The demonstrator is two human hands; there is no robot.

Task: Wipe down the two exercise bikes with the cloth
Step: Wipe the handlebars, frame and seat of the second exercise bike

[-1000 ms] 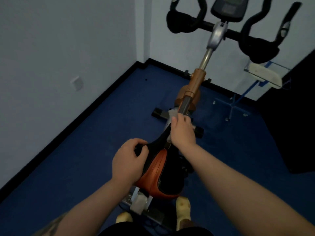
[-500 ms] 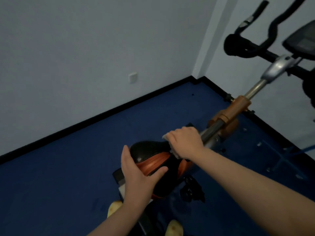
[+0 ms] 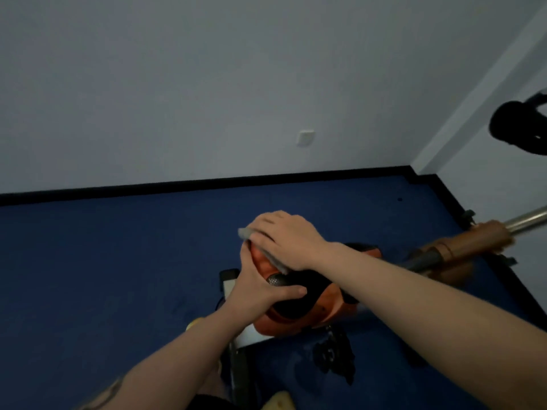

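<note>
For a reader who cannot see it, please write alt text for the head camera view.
The right hand presses a grey cloth onto an orange and black bike saddle, while the left hand holds the saddle's side. Around them are blue floor and a pale wall.

Wall socket above blue floor
</note>
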